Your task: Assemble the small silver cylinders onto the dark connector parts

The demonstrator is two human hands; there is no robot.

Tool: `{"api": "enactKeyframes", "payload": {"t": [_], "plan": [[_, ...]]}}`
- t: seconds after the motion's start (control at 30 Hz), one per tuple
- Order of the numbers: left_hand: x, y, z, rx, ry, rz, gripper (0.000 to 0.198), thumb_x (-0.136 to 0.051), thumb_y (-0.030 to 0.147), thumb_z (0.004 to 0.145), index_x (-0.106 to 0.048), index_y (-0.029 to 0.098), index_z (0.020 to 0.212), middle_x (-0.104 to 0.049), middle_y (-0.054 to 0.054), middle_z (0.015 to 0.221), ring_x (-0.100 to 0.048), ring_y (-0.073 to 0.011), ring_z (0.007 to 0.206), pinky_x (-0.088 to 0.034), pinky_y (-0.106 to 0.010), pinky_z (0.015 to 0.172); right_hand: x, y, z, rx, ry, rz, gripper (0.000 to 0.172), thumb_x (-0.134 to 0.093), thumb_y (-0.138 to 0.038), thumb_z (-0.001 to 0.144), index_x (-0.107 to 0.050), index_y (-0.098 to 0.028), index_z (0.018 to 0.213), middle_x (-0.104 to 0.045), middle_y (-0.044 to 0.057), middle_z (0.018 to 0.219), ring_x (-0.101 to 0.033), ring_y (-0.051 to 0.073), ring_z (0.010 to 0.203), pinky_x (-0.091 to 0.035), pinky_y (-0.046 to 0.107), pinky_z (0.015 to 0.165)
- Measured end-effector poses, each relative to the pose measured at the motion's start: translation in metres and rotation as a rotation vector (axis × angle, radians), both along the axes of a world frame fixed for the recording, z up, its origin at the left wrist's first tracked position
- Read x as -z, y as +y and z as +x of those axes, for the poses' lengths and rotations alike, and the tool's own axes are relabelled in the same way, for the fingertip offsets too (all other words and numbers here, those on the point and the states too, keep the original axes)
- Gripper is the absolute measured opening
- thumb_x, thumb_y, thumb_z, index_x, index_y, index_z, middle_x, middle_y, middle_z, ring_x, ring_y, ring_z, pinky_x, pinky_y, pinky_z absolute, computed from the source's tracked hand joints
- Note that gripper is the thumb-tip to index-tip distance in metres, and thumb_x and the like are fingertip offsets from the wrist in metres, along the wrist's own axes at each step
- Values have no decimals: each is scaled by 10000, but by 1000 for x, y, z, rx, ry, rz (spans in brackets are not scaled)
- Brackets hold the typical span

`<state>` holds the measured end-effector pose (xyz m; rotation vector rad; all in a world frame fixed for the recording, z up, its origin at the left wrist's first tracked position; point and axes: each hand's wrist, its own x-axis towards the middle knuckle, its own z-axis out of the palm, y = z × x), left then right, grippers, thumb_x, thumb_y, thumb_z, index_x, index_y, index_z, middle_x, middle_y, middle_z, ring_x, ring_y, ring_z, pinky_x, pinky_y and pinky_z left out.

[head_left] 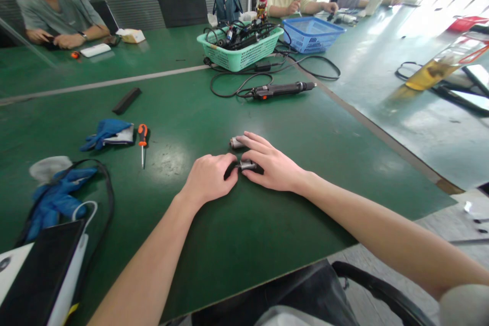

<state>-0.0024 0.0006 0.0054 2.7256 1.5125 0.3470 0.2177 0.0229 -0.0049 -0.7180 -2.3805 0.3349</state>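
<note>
My left hand (210,175) is closed, thumb and fingers pinching a black curved piece (230,169) just above the green table. My right hand (273,163) lies over a small silver metal cylinder with a black end (248,164), gripping it between thumb and fingers. The two pieces meet or nearly meet end to end; whether they are joined I cannot tell. Behind them, a second silver cylinder (237,142) lies by the outstretched fingers of my right hand, partly covered by them.
A black electric screwdriver (282,90) with its cable lies beyond my hands. Left are an orange-handled screwdriver (142,137), blue gloves (109,132) and a phone (42,270). Farther back stand a green basket (237,58) of tools and a blue basket (313,35). Several people sit opposite.
</note>
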Motion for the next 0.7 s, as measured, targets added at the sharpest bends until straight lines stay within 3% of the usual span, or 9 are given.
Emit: {"api": "enactKeyframes", "payload": {"t": [0.13,0.27,0.47,0.7], "plan": [[2,0,-1,26,1,1,190,-499,316,929,-651,215,983,-728,-38,885,-643,-198,716,-432,-331,691,0,-1,0,-22,29,51,123,-590,-211,904,-676,-208,993,-551,113,1431,-446,304,1383,-441,539,1131],[1,0,-1,61,2,3,172,-494,303,926,-639,210,921,-717,-32,842,-625,-190,692,-414,-331,666,0,-2,1,-12,2,60,117,-577,-255,927,-676,-224,981,-643,110,1224,-582,278,1137,-533,496,995],[1,-1,-1,83,17,1,154,-497,291,920,-618,210,872,-694,-34,806,-610,-189,689,-417,-329,675,1,-3,1,-21,-47,-48,134,-569,-263,930,-621,-206,1039,-658,104,1049,-584,257,1006,-544,436,892],[0,-1,-1,109,2,-4,156,-498,292,922,-613,205,863,-692,-35,819,-602,-183,686,-400,-322,653,1,-4,0,1,-91,-71,214,-575,-291,933,-600,-193,1122,-645,101,1017,-587,257,996,-532,411,873]]}}
